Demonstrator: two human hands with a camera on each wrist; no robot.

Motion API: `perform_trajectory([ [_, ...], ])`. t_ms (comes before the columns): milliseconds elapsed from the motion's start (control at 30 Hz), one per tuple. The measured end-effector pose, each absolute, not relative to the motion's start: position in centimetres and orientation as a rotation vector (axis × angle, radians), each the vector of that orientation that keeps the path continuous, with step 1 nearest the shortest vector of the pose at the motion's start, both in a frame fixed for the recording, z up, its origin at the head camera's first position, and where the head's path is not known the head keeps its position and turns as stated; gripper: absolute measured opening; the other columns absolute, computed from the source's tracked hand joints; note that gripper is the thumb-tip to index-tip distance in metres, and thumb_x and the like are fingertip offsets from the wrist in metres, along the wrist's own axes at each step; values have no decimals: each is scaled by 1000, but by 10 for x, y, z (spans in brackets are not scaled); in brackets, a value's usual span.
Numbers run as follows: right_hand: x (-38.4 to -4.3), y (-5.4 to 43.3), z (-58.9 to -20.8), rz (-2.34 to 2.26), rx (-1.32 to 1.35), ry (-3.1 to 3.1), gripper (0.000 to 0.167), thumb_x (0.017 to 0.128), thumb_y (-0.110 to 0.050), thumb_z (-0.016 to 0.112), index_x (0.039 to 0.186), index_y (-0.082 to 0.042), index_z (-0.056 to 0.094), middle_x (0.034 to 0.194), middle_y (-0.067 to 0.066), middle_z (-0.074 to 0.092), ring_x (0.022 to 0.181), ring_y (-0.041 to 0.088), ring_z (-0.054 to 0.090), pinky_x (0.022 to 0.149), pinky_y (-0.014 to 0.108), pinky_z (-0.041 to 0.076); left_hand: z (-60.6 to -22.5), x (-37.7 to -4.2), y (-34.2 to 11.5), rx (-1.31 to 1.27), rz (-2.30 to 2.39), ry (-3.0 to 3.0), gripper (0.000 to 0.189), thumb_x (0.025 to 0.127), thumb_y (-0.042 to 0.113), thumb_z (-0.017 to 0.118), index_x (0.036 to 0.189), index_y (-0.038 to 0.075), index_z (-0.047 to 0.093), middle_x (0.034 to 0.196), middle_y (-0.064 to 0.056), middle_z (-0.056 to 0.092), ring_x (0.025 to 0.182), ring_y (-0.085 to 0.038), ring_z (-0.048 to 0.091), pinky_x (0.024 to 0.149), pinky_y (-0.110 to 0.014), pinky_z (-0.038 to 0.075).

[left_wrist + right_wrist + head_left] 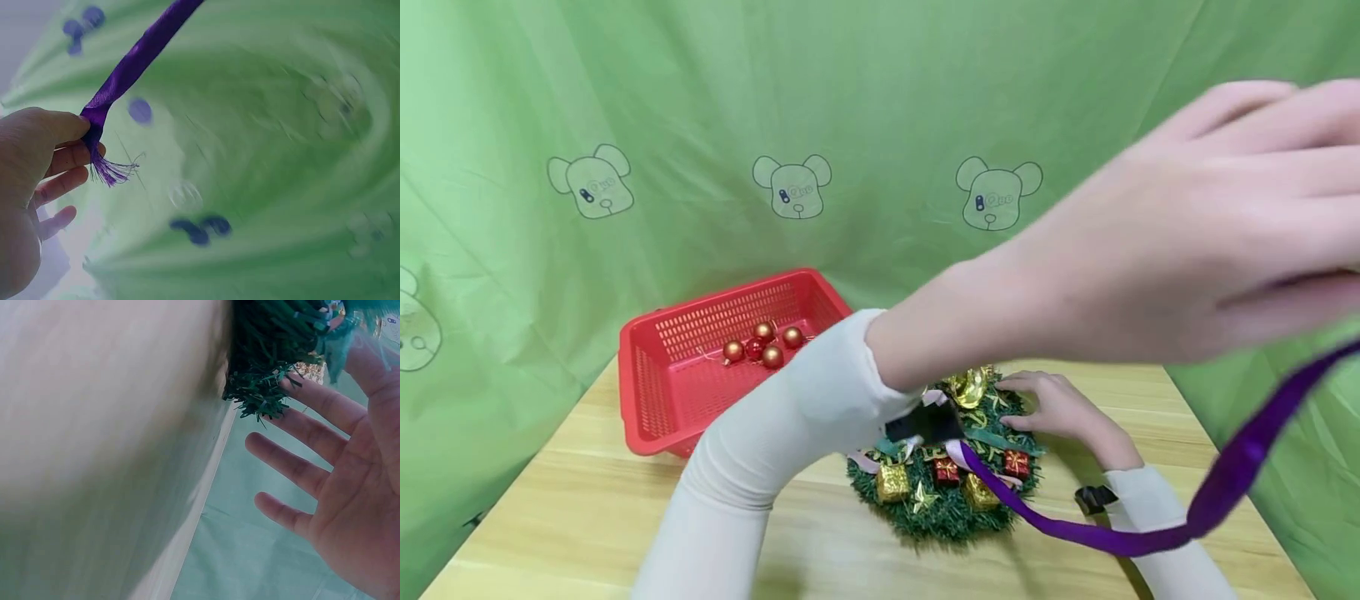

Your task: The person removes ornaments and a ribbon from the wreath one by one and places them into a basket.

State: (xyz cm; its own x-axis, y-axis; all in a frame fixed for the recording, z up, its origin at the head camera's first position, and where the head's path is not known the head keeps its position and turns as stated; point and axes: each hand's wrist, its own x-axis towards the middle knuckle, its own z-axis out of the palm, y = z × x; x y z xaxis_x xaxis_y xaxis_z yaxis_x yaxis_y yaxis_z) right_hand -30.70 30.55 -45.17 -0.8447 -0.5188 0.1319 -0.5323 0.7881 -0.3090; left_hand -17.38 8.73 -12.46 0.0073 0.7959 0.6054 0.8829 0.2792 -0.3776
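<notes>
A green tinsel wreath (951, 527) lies on the table, dressed with gold and red gift boxes, stars and pale ribbons. From its middle a purple ribbon (1078, 533) runs out to the right. My left hand (1210, 242) is raised across the head view, its arm over part of the wreath. In the left wrist view, thumb and forefinger pinch the purple ribbon (128, 65) near its frayed end. My right hand (1060, 408) is at the wreath's right edge. Its fingers (287, 462) are spread and nearly straight in the right wrist view, fingertips against the tinsel (259, 394).
Left of the wreath stands a red plastic basket (643, 392) with several gold and red baubles (772, 357) inside. A wooden table (542, 517) carries everything. Behind and beside it hangs a green curtain (880, 83) printed with bear heads.
</notes>
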Motion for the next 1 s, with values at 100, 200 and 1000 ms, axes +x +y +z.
perform_trajectory([
  [100, -308, 306, -453, 507, 868, -2957, 64, 83, -36, 82, 138, -8, 63, 140, 24, 60, 47, 6, 47, 103, 61, 47, -132, -200, 74, -1509, -225, -1777, 26, 107, 37, 46, 115, 30, 71, 113, 20, 67, 116, -8, 52, 114, -23, 28],
  [200, -310, 308, -457, 500, 873, -2938, 64, 82, -39, 83, 136, -9, 64, 138, 23, 62, 52, 7, 53, 99, 59, 50, -141, -226, 59, -1456, -262, -1820, 23, 105, 35, 52, 106, 25, 73, 101, 16, 68, 104, -9, 53, 110, -23, 31],
  [1000, -310, 305, -455, 525, 854, -2952, 59, 80, -23, 84, 134, -8, 66, 137, 23, 63, 76, 24, 65, 102, 60, 48, -163, -264, 66, -1408, -150, -1984, 23, 106, 29, 49, 101, 19, 70, 93, 11, 62, 97, -12, 47, 107, -27, 33],
])
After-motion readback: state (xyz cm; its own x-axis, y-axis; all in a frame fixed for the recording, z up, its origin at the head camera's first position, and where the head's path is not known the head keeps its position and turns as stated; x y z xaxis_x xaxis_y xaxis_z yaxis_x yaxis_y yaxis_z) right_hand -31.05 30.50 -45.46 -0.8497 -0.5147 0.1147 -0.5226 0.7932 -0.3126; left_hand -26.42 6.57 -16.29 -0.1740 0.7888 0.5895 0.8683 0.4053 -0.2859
